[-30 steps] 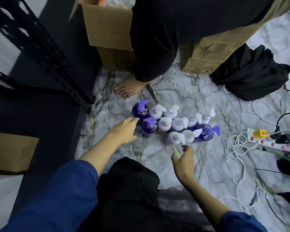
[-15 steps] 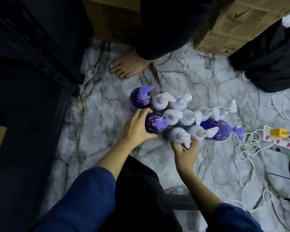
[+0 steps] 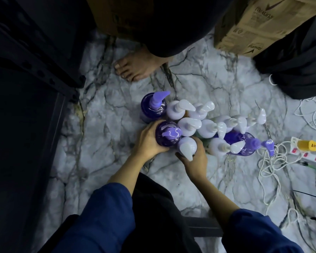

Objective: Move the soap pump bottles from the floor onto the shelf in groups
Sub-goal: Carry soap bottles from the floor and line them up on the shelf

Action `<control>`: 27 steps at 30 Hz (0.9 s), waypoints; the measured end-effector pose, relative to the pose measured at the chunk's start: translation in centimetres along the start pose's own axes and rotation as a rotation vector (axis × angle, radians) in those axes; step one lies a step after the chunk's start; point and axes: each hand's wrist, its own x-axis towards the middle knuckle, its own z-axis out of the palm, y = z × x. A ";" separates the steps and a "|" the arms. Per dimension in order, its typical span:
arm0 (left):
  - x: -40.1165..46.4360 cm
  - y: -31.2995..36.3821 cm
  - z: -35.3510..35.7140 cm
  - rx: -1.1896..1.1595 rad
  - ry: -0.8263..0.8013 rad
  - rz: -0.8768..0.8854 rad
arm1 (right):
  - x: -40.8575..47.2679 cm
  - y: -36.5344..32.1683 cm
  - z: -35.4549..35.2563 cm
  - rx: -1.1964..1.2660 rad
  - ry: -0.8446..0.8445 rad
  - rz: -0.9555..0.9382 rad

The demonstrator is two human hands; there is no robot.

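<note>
In the head view, a cluster of soap pump bottles (image 3: 204, 125) stands packed together on the marble-patterned floor (image 3: 106, 143) at the centre of the frame, running from centre toward the right. Most have white pump heads; a few are purple.

The left hand (image 3: 146, 143) is curled round a purple bottle (image 3: 167, 133) at the near left end of the cluster, fingers wrapped on its side. The right hand (image 3: 193, 161) grips a white-topped bottle (image 3: 187, 147) just beside it, thumb and fingers round its body, and the two held bottles touch. Both forearms come up from the lower frame out of blue sleeves (image 3: 102, 216).

Another purple bottle (image 3: 153, 106) stands at the far left of the cluster, and a third (image 3: 244, 143) at its right end.

The dark metal shelf frame (image 3: 35, 57) fills the left side. A bare foot (image 3: 135, 70) of a second person is planted on the floor above the bottles, with a cardboard box (image 3: 254, 24) at the upper right. At the right edge lie tangled white cables (image 3: 270, 161) and a power strip (image 3: 306, 152).
</note>
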 end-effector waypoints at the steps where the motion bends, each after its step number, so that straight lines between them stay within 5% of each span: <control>1: -0.1 0.1 0.0 -0.016 0.000 -0.010 | 0.1 0.0 -0.2 -0.017 -0.012 0.012; 9: -2.6 1.1 -0.4 -0.058 -0.125 -0.117 | -3.0 0.0 -1.5 0.036 -0.079 0.177; 15: -5.2 5.8 -4.2 -0.186 -0.110 0.016 | -6.8 -5.7 -4.7 0.334 -0.122 -0.079; 27: -14.2 19.6 -17.9 -0.352 0.316 0.301 | -10.3 -24.8 -7.6 0.618 -0.145 -0.463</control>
